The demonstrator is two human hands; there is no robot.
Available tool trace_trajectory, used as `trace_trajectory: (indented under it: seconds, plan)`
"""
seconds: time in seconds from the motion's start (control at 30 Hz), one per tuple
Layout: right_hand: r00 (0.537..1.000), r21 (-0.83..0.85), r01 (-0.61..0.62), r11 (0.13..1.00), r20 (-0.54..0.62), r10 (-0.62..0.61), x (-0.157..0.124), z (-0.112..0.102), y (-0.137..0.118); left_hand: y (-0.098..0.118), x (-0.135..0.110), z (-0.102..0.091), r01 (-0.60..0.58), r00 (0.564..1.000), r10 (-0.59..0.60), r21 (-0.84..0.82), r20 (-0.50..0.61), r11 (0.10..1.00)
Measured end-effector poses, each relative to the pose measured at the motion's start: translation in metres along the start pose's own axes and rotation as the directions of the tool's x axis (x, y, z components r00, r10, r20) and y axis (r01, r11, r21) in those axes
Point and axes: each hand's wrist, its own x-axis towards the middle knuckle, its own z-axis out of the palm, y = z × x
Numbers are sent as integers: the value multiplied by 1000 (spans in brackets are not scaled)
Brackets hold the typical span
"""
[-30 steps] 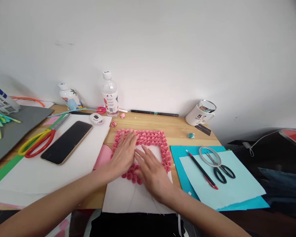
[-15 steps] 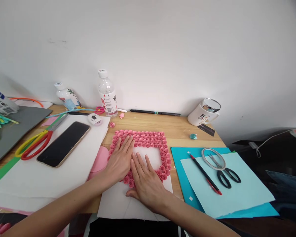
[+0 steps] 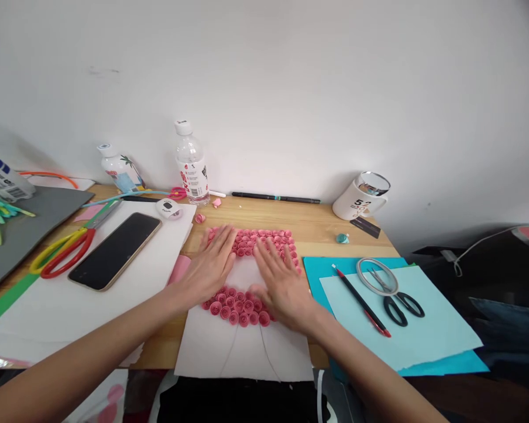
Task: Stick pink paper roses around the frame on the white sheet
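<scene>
Rows of pink rolled paper roses (image 3: 238, 305) form a thick rectangular frame on a white sheet of paper (image 3: 247, 358), around a bare white middle. My left hand (image 3: 209, 264) lies flat over the left side of the frame, fingers stretched toward the far edge. Over the right side rests my right hand (image 3: 284, 282), its fingers spread and thumb apart. Both palms cover some of the roses. Below the frame, two curved pencil lines run down the sheet.
On the left lie a phone (image 3: 116, 251), red-yellow scissors (image 3: 68, 252) and white paper. A water bottle (image 3: 193, 167), a marker (image 3: 275, 198) and a mug (image 3: 362, 197) are along the wall. Blue sheets at right carry a pencil (image 3: 361, 302), tape roll (image 3: 378, 276) and black-handled scissors (image 3: 401, 308).
My right hand has moved right, from the middle to the right side of the rose frame, uncovering the lower roses. My left hand has shifted slightly left and away from me.
</scene>
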Motion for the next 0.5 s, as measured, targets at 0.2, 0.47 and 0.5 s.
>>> trace_trajectory:
  seconds: [0.2,0.47,0.5]
  plan:
    - [988,-61,-147,987,36,149,5,19,40,-12,5,9,-219,970,205,105,130,970]
    - [990,-110,-139,984,23,142,7,26,34,-13,4,14,-227,972,220,92,80,970]
    - [990,-106,-138,985,15,141,7,27,34,-13,4,14,-222,974,216,86,73,971]
